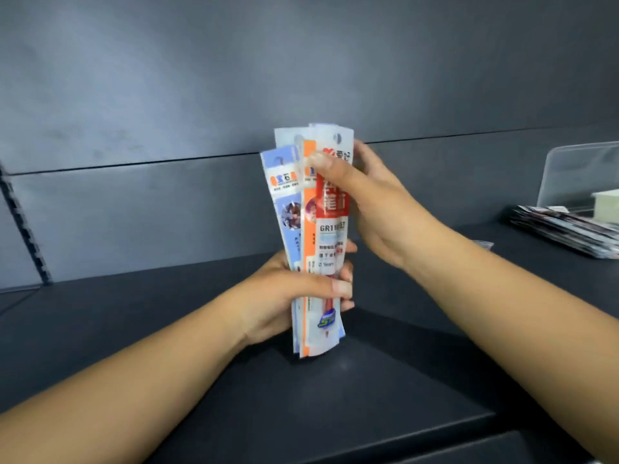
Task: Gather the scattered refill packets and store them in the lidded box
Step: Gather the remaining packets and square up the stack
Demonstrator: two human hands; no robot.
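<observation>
While the bundle of refill packets [313,236] stands upright on its lower ends against the dark shelf surface [335,396], both hands are on it, so the step in hand looks like squaring the gathered stack, not collecting. Left hand [288,296]: fingers and thumb curled round the lower third of the bundle, gripping it. Right hand [365,202]: thumb pressed across the front of the red-labelled packet [331,209] near the top, fingers wrapped behind the upper edges, so it also grips. Packets are fanned unevenly; a blue-and-white one [284,195] sits lower and leans left, an orange-edged one [308,229] lies between it and the red.

Judgement: gathering appears largely done, storing not yet begun. A small clear scrap, possibly another packet, lies on the shelf behind the right forearm [482,244]; too blurred to confirm.

Next move calls for evening out the tops, then carrying the bundle to the box without letting the slippery film sleeves slide past each other. A firm one-hand grip would free the other hand for a lid.

Box: a pale container [606,202] with a clear upright panel [576,172] behind it sits at far right, well apart from the bundle; whether that is the lidded box I cannot tell. A stack of printed sheets or packs [562,232] lies just in front of it.

Room: dark grey panelled back wall [201,95], slotted shelf rail [25,229] at left, matt dark shelf with a front lip.
</observation>
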